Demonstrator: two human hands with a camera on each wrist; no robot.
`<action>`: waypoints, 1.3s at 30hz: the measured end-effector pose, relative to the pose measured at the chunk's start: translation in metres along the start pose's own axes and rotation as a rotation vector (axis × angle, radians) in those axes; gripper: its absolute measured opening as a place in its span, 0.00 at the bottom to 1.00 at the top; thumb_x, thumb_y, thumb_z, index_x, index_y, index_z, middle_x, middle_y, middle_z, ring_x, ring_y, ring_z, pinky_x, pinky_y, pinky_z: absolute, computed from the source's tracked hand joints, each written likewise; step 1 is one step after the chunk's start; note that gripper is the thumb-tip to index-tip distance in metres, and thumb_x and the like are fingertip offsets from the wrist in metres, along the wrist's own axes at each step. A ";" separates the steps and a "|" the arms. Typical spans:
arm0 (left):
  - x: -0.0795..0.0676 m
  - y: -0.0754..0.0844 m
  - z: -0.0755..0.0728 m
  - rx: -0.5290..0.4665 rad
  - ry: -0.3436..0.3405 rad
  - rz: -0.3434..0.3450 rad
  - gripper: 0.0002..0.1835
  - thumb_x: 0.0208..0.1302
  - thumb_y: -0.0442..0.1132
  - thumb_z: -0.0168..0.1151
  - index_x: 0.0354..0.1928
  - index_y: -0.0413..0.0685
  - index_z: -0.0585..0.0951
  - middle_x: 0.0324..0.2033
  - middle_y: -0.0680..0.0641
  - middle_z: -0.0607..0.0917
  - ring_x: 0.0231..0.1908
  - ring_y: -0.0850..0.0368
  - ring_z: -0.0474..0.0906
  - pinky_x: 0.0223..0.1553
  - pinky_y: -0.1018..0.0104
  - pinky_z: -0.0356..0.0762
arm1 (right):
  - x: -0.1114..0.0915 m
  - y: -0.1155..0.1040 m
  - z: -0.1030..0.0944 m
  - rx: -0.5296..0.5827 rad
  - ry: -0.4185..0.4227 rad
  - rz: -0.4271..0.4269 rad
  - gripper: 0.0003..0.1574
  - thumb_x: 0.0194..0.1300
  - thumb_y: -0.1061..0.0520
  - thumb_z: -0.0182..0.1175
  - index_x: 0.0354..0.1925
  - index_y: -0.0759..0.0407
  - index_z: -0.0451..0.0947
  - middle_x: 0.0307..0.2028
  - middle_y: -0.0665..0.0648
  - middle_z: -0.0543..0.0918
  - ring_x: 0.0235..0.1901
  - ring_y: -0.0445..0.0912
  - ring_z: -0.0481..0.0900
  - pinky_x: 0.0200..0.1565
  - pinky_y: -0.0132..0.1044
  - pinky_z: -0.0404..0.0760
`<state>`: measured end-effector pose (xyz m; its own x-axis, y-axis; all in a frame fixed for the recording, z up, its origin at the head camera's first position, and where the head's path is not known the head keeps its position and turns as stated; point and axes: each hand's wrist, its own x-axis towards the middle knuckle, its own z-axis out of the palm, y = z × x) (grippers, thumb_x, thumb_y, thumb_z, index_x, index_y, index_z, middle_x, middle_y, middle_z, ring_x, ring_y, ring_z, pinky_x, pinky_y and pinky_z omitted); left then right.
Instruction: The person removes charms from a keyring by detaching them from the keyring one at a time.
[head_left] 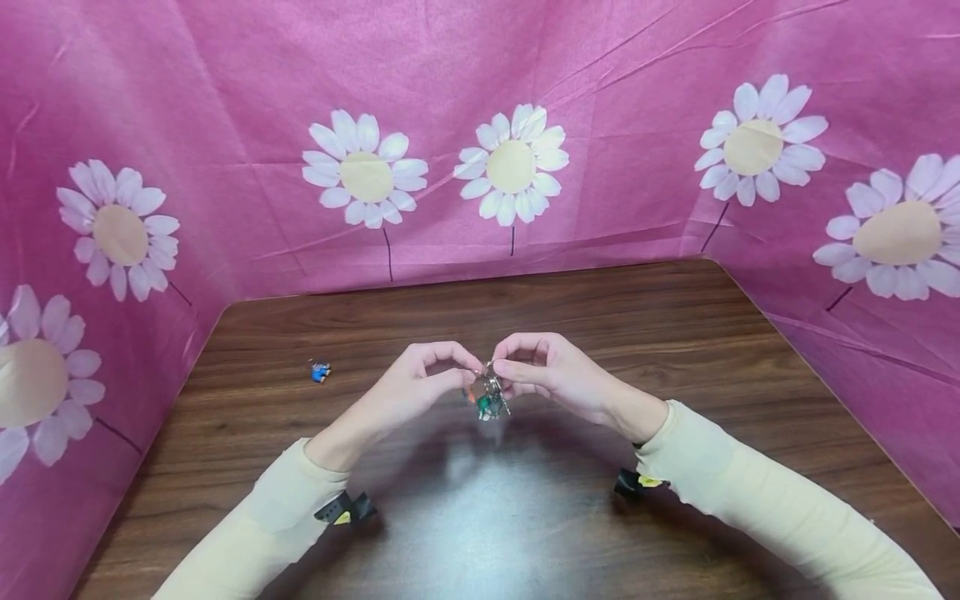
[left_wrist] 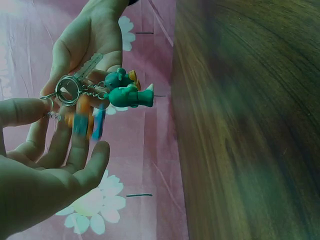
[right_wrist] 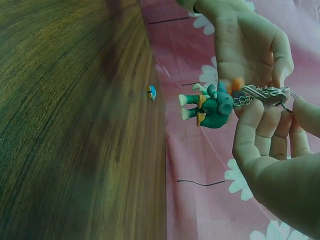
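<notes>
Both hands meet in the air over the table, around a key ring (left_wrist: pixel 69 90). My left hand (head_left: pixel 416 383) pinches at the ring's edge with thumb and fingertips. From the other side, my right hand (head_left: pixel 558 379) grips the ring between thumb and fingers. A silver key (left_wrist: pixel 90 67) sticks out from the ring. Green figure charms (left_wrist: pixel 131 96) hang from it on short chains, along with a blurred orange-and-blue charm (left_wrist: pixel 81 122). In the right wrist view, a green figure (right_wrist: pixel 217 110) dangles beside the fingers. Fingers partly hide the exact pinch points.
A small blue charm (head_left: pixel 320 372) lies on the wooden table (head_left: pixel 480 517), to the left of the hands. Pink cloth (head_left: pixel 442 67) printed with white daisies stands around the table's back and sides.
</notes>
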<state>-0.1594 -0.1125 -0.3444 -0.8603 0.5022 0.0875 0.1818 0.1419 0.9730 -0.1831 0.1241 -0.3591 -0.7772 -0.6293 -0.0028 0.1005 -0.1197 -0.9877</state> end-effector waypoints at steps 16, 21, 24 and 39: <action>-0.001 0.001 -0.001 0.008 0.027 0.026 0.08 0.73 0.37 0.62 0.47 0.40 0.82 0.38 0.41 0.87 0.41 0.49 0.85 0.49 0.54 0.82 | 0.001 0.000 -0.001 -0.005 0.037 0.007 0.06 0.72 0.66 0.59 0.45 0.60 0.79 0.35 0.54 0.83 0.35 0.44 0.82 0.42 0.40 0.85; -0.001 0.003 0.000 -0.009 0.001 0.011 0.08 0.74 0.37 0.59 0.46 0.38 0.80 0.36 0.37 0.85 0.38 0.48 0.83 0.45 0.58 0.80 | 0.003 0.000 -0.001 -0.025 0.053 0.027 0.06 0.71 0.65 0.61 0.46 0.61 0.80 0.37 0.56 0.84 0.34 0.44 0.83 0.41 0.39 0.85; 0.001 0.002 -0.001 0.005 -0.022 -0.016 0.09 0.74 0.37 0.59 0.48 0.38 0.80 0.36 0.39 0.85 0.40 0.51 0.82 0.47 0.63 0.79 | 0.002 -0.001 -0.002 -0.029 0.060 0.041 0.06 0.71 0.64 0.61 0.46 0.62 0.80 0.38 0.56 0.84 0.34 0.44 0.82 0.41 0.38 0.85; 0.004 -0.001 -0.005 0.012 -0.156 -0.137 0.16 0.77 0.43 0.56 0.53 0.35 0.81 0.31 0.46 0.84 0.33 0.52 0.80 0.33 0.66 0.78 | 0.004 0.000 -0.003 -0.076 0.072 0.035 0.08 0.72 0.63 0.61 0.48 0.65 0.79 0.39 0.56 0.85 0.34 0.44 0.82 0.43 0.41 0.86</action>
<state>-0.1653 -0.1148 -0.3437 -0.7933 0.6034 -0.0806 0.0747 0.2278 0.9708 -0.1883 0.1235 -0.3592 -0.8168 -0.5752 -0.0458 0.0827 -0.0381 -0.9958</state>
